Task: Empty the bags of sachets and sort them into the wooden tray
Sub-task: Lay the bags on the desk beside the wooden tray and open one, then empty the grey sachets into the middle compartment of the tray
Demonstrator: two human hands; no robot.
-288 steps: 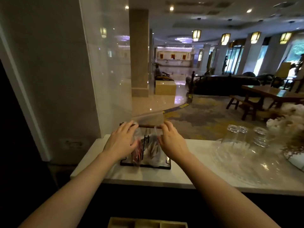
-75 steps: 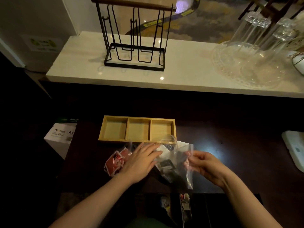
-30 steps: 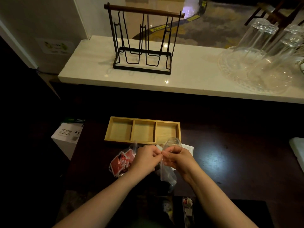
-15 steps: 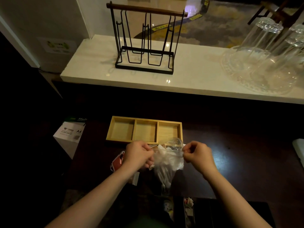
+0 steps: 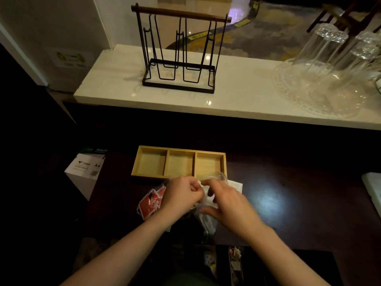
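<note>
Fingertips of both hands meet at the top of a clear plastic bag [image 5: 206, 219]: the left hand [image 5: 182, 198] curls its fingers and thumb round the bag's upper edge, and the right hand [image 5: 224, 201] pinches the same edge from the other side, its remaining fingers loosely bent over the film. The bag hangs crumpled between them, just in front of the wooden tray [image 5: 179, 163]; its contents cannot be made out. One more bag, of red sachets [image 5: 151, 202], lies on the table just left of the left hand. A white paper [image 5: 236, 185] peeks out behind the right hand.

The tray has three compartments, all bare pale wood, and sits on a dark glossy table [image 5: 288, 203]. A white box marked A4 [image 5: 85, 169] stands left of the table. Beyond is a pale stone counter [image 5: 237, 96] carrying one black wire rack with a wooden top bar [image 5: 178, 52] and, at the right, a clear glass tray [image 5: 309, 100] with several upturned glasses [image 5: 321, 44]; the exact number is unclear. Past the counter, patterned carpet and polished floor show.
</note>
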